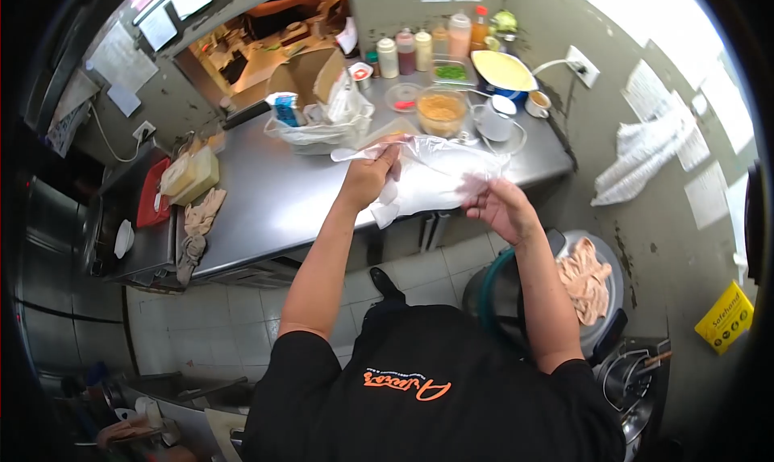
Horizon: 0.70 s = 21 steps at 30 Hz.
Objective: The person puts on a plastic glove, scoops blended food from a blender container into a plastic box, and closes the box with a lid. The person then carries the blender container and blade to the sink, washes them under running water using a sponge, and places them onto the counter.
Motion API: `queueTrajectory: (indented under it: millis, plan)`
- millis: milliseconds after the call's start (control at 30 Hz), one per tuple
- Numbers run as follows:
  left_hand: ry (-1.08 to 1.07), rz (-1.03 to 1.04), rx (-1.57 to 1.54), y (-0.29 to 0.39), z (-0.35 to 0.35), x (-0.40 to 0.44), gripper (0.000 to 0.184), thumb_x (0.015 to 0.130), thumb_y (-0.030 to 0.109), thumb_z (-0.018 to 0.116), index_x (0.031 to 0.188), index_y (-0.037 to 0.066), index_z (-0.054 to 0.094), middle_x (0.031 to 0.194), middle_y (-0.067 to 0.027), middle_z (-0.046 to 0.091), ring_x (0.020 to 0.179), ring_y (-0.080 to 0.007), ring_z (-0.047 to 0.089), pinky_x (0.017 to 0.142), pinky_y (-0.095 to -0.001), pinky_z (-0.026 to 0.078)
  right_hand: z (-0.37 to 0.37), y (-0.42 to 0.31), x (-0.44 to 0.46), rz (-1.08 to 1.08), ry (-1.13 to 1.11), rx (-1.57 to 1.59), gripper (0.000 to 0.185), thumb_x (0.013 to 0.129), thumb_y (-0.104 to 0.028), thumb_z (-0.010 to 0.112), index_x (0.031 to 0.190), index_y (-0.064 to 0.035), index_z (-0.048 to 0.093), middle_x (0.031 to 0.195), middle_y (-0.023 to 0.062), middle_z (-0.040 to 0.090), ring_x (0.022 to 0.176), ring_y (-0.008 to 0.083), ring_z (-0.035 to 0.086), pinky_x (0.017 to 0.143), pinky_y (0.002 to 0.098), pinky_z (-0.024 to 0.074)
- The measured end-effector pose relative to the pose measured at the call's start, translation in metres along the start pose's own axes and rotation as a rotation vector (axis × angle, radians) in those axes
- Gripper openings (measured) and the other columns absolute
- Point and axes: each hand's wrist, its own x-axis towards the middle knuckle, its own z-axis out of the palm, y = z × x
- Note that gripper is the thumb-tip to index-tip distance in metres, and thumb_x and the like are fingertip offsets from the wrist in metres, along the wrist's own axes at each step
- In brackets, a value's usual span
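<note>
Above the metal table (266, 212), at twelve o'clock, clear plastic (431, 176) is held by a closed left hand (371, 176) and a loosely curled, pinching right hand (505, 208), so soft, even pulling should stop rips.

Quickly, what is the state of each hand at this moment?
Left hand: closed, gripping the translucent plastic bag.
Right hand: thumb and finger closed, pinching the bag's other side.

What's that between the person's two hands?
In the head view, a crumpled piece of translucent plastic, perhaps a bag, spans from the left hand to the right hand.
</note>
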Motion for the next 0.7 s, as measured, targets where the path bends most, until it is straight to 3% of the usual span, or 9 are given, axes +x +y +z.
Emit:
queueTrajectory:
  millis: [100,200,333,367,433,533,600,667,700]
  plan:
    - [-0.029,0.076,0.033,-0.006,-0.064,0.010,0.038,0.099,0.015,0.046,0.136,0.010,0.049,0.064,0.0017,0.044,0.060,-0.0087,0.042,0.059,-0.0236,0.039,0.022,0.027,0.055,0.065,0.048,-0.347,0.031,0.087,-0.019,0.064,0.110,0.0009,0.061,0.105,0.0106,0.065,0.090,0.0166,0.061,0.076,0.0303,0.0484]
    - [0.058,-0.004,0.197,-0.004,-0.124,0.010,0.039,0.098,0.015,0.047,0.136,0.011,0.049,0.064,0.0011,0.044,0.060,-0.0090,0.042,0.060,-0.0236,0.039,0.066,0.030,0.100,-0.100,0.013,-0.373,0.030,0.086,-0.021,0.066,0.108,0.0001,0.063,0.095,0.0035,0.065,0.081,0.0113,0.058,0.072,0.0250,0.0442]
    - [0.175,0.042,0.122,-0.034,-0.191,0.012,0.040,0.098,0.015,0.047,0.137,0.012,0.048,0.064,0.0006,0.044,0.059,-0.0090,0.042,0.060,-0.0234,0.039,0.086,0.051,0.165,0.026,-0.090,-0.925,0.032,0.092,-0.027,0.058,0.107,0.0006,0.066,0.101,0.0037,0.064,0.086,0.0072,0.051,0.077,0.0251,0.0407]
    - [0.229,0.033,0.135,-0.038,-0.203,0.008,0.040,0.097,0.016,0.048,0.138,0.012,0.048,0.064,0.0009,0.044,0.059,-0.0090,0.042,0.060,-0.0233,0.040,0.088,0.061,0.179,0.034,-0.069,-0.911,0.036,0.092,-0.031,0.058,0.102,0.0015,0.068,0.096,0.0040,0.066,0.083,0.0072,0.051,0.075,0.0248,0.0403]
    - [0.285,0.011,0.128,-0.046,-0.230,0.000,0.041,0.097,0.016,0.048,0.138,0.012,0.047,0.065,0.0010,0.045,0.060,-0.0086,0.042,0.061,-0.0233,0.040,0.113,0.074,0.201,0.167,-0.065,-0.486,0.033,0.090,-0.028,0.061,0.098,0.0022,0.069,0.090,0.0036,0.066,0.078,0.0076,0.051,0.072,0.0240,0.0404]
    - [0.393,-0.044,0.126,-0.055,-0.257,-0.026,0.043,0.097,0.019,0.049,0.139,0.013,0.046,0.066,0.0015,0.045,0.062,-0.0087,0.043,0.063,-0.0233,0.041,0.152,0.094,0.224,0.276,-0.077,-0.500,0.027,0.085,-0.022,0.068,0.098,0.0021,0.069,0.083,0.0043,0.067,0.069,0.0084,0.050,0.064,0.0223,0.0394]
    - [0.498,-0.105,0.137,-0.054,-0.274,-0.044,0.046,0.095,0.020,0.053,0.139,0.011,0.045,0.067,0.0018,0.046,0.063,-0.0094,0.044,0.064,-0.0236,0.041,0.148,0.113,0.243,0.232,-0.220,-0.727,0.025,0.084,-0.016,0.070,0.102,0.0019,0.067,0.085,0.0074,0.067,0.070,0.0087,0.052,0.063,0.0214,0.0389]
    - [0.625,-0.194,0.138,-0.049,-0.286,-0.064,0.050,0.092,0.019,0.059,0.139,0.009,0.044,0.068,0.0017,0.047,0.065,-0.0103,0.045,0.066,-0.0243,0.042,0.159,0.131,0.261,0.242,-0.231,-0.757,0.017,0.079,-0.014,0.074,0.086,-0.0006,0.066,0.081,0.0060,0.067,0.066,0.0075,0.051,0.060,0.0211,0.0392]
    - [0.875,-0.228,0.219,-0.053,-0.292,-0.075,0.052,0.089,0.019,0.063,0.136,0.006,0.045,0.068,0.0016,0.048,0.067,-0.0109,0.046,0.066,-0.0246,0.042,0.164,0.140,0.268,0.221,-0.242,-0.778,0.016,0.079,-0.014,0.075,0.081,-0.0013,0.065,0.079,0.0051,0.066,0.065,0.0072,0.052,0.060,0.0208,0.0395]
